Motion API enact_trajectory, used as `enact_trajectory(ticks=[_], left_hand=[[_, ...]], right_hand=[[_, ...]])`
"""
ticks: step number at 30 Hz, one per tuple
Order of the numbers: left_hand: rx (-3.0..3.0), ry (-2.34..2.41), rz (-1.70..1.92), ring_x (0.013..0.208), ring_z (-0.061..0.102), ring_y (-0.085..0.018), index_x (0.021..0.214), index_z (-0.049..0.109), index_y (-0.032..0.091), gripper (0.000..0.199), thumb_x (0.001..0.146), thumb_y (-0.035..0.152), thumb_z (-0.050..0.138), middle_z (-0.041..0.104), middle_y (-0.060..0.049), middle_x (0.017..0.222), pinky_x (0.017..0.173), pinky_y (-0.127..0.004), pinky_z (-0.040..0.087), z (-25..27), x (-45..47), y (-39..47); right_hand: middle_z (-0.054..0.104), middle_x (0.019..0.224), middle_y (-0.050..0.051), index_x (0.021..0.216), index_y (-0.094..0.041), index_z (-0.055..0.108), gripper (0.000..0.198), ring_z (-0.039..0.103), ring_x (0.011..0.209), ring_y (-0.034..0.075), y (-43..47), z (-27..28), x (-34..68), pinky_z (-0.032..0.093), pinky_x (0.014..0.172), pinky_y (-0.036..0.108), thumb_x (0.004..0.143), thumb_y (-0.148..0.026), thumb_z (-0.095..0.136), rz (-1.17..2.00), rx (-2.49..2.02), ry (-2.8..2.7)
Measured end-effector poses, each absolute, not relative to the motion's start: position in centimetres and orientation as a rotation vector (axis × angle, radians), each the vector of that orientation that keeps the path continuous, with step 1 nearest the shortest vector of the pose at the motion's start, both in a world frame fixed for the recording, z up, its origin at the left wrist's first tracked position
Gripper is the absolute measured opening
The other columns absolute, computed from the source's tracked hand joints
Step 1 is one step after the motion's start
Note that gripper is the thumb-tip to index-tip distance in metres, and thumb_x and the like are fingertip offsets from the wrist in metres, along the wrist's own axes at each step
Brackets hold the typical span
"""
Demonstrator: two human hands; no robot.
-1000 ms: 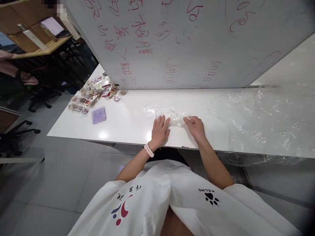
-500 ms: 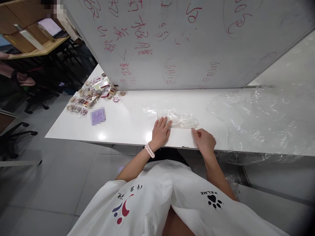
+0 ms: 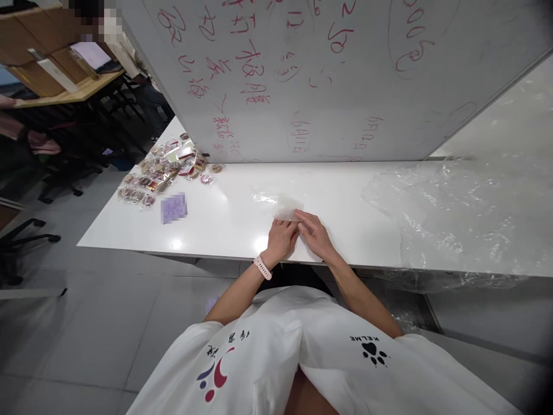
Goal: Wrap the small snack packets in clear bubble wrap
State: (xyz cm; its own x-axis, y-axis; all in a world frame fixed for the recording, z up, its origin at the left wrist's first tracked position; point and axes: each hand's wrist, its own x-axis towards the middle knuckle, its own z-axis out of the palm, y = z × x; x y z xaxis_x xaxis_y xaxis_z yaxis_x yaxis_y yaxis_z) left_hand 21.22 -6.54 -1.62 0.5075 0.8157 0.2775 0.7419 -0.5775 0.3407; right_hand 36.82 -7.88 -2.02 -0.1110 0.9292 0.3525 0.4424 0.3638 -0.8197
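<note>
Red handwriting, turned sideways, covers the whiteboard [image 3: 330, 109]. Near its lower edge I read "6月11日" [image 3: 301, 136]; farther toward the right edge, "6月12日" [image 3: 370, 132]. White shirt [image 3: 276, 340]: "KELME" [image 3: 364, 339] beside a black paw print [image 3: 370, 348], wearer's right side. Small characters [image 3: 227, 336] opposite, unclear.

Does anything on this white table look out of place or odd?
Yes: the large clear plastic sheet at the right lies crumpled, partly hanging over the near edge of the table, which looks untidy.
</note>
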Motion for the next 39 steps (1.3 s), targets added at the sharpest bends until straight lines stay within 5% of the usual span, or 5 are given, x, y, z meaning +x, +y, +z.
enact_trajectory(ticks=[7, 12, 20, 27, 39], left_hand=[[2.342, 1.292, 0.789, 0.087, 0.064, -0.021, 0.095, 0.070, 0.019, 0.017, 0.094, 0.016, 0.053, 0.069, -0.006, 0.084, 0.081, -0.035, 0.054, -3.0, 19.7, -5.8], [2.298, 1.277, 0.997, 0.121, 0.057, -0.023, 0.117, 0.060, 0.019, 0.025, 0.093, 0.020, 0.053, 0.063, -0.012, 0.122, 0.098, -0.040, 0.053, -2.1, 17.9, -6.0], [2.788, 1.150, 0.570, 0.155, 0.015, -0.028, 0.146, 0.040, 0.028, 0.060, 0.090, 0.012, 0.052, 0.036, -0.007, 0.160, 0.125, -0.061, 0.013, 0.9, 16.1, -4.0], [2.578, 1.079, 0.546, 0.115, 0.061, -0.024, 0.124, 0.052, 0.021, 0.032, 0.093, 0.022, 0.058, 0.065, -0.009, 0.122, 0.093, -0.040, 0.052, -0.1, 16.1, -1.3], [2.238, 1.155, 0.548, 0.075, 0.055, -0.017, 0.094, 0.057, 0.020, 0.031, 0.097, 0.050, 0.050, 0.063, -0.004, 0.088, 0.065, -0.029, 0.042, 1.7, 15.4, -2.6]], right_hand=[[0.052, 0.150, 0.005, 0.146, -0.025, 0.051, 0.047, 0.043, 0.142, 0.022, -6.6, -2.1, 36.6, 0.037, 0.117, 0.049, 0.105, -0.035, 0.032, 0.527, -1.207, -2.085], [0.047, 0.153, 0.008, 0.153, -0.025, 0.041, 0.052, 0.038, 0.145, 0.025, -6.8, -2.1, 36.9, 0.036, 0.118, 0.051, 0.103, -0.039, 0.041, 0.496, -1.206, -2.199], [0.052, 0.147, 0.011, 0.146, -0.025, 0.047, 0.053, 0.042, 0.139, 0.031, -6.0, -2.4, 37.4, 0.040, 0.111, 0.056, 0.095, -0.038, 0.056, 0.510, -1.238, -2.263], [0.051, 0.147, 0.008, 0.147, -0.029, 0.043, 0.060, 0.046, 0.134, 0.029, -5.4, -1.8, 38.1, 0.043, 0.107, 0.051, 0.091, -0.038, 0.062, 0.683, -1.176, -2.175], [0.069, 0.108, 0.009, 0.127, -0.022, 0.054, 0.038, 0.066, 0.091, 0.026, -6.8, -2.0, 37.8, 0.053, 0.077, 0.040, 0.098, -0.046, 0.046, 0.590, -1.479, -2.013]])
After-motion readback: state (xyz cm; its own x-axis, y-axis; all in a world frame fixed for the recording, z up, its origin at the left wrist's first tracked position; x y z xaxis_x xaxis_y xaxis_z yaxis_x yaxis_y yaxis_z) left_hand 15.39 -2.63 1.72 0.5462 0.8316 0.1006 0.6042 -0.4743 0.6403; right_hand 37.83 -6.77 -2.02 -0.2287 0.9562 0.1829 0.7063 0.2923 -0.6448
